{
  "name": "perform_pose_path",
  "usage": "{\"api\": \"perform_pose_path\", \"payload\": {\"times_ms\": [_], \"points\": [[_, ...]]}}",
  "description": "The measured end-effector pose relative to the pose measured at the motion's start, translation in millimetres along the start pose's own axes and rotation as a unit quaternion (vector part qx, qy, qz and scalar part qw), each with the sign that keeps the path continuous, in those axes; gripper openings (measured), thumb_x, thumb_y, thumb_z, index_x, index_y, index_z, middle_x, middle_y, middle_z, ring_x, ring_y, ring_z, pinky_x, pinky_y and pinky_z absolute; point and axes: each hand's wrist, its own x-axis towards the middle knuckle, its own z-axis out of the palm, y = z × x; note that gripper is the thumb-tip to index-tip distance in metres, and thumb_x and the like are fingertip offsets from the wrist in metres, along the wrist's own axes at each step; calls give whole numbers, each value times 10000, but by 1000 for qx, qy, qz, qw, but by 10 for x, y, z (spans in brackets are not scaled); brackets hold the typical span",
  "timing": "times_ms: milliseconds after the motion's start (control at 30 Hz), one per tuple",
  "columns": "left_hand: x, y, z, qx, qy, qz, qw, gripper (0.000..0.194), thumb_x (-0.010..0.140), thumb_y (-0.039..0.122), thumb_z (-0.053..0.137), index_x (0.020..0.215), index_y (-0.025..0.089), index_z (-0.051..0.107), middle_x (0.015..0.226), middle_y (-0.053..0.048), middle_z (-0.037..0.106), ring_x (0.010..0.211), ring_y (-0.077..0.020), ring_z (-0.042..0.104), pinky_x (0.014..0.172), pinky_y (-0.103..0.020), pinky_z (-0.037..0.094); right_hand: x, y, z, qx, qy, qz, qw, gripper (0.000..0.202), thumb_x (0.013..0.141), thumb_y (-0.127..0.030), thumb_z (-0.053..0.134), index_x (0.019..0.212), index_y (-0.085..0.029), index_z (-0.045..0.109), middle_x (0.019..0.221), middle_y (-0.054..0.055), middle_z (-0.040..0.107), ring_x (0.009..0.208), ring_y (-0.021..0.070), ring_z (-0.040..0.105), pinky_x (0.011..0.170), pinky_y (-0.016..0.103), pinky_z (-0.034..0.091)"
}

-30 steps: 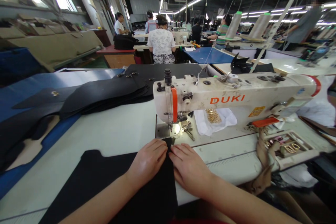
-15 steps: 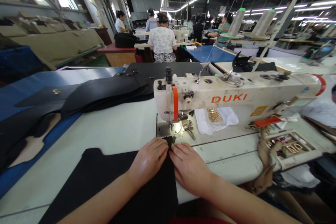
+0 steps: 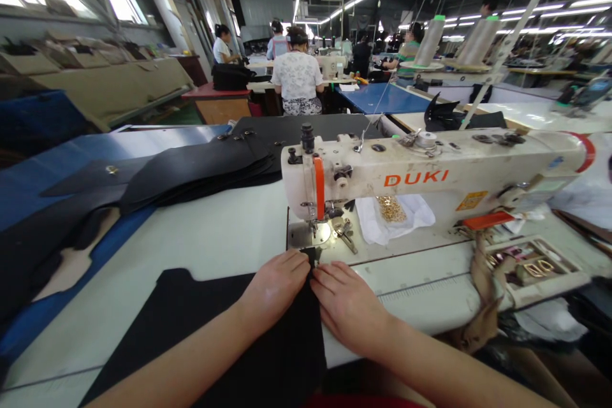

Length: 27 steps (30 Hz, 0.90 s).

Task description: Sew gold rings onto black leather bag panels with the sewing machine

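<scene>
A black sheet of leather-like material (image 3: 210, 331) lies on the pale table, its narrow upper corner just in front of the sewing machine (image 3: 421, 169). My left hand (image 3: 280, 284) is closed on that sheet near its right edge, fingers bent together. Close beside it, my right hand (image 3: 349, 306) pinches the same edge from the right. The fingertips of both hands nearly meet, and they hide the exact grip. Beyond them, the needle and presser foot (image 3: 314, 229) stand over the metal plate, a short gap from the sheet's corner.
Stacked black pieces (image 3: 201, 166) lie at the back left. A white bag of gold-coloured metal parts (image 3: 392, 210) sits under the machine's arm. To the right stands a tray of small hardware (image 3: 535, 268), with a brown strap (image 3: 485, 293) hanging beside it. Other people sit farther off.
The view has shifted slightly. Both hands stay on the sheet's edge in nearly the same place, and the sheet has barely moved.
</scene>
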Motion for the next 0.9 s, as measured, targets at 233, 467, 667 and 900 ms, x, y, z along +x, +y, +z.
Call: {"api": "perform_pose_path", "payload": {"times_ms": [233,467,667,900], "points": [[-59,-20,66,32,54,30,998,267,931,105,350,866,151,605,873,-68,649,864,-190,611,850,-361,532,-25,7,79,-13,8,-17,1000,296,886,-156,467,1152,-91,579,1211,133,612,1131,223,523,1044,383,378],[-28,-8,59,45,82,38,995,269,936,109,351,851,143,604,849,-66,654,839,-190,619,848,-353,529,-15,1,45,-14,16,-12,1000,283,897,-183,464,1129,-84,592,1187,121,624,1110,226,529,1042,365,373],[-34,-20,77,48,87,47,994,280,940,112,341,858,130,608,862,-73,657,849,-193,614,853,-354,525,-11,-5,38,-10,23,-7,1000,287,894,-183,460,1130,-89,594,1187,113,625,1104,229,530,1037,359,374],[-32,-28,90,50,100,57,992,263,931,102,367,850,128,616,851,-70,656,843,-188,613,859,-357,522,-15,1,56,-3,21,-4,1000,289,879,-184,490,1130,-83,591,1187,119,623,1106,230,525,1033,372,378]]}}
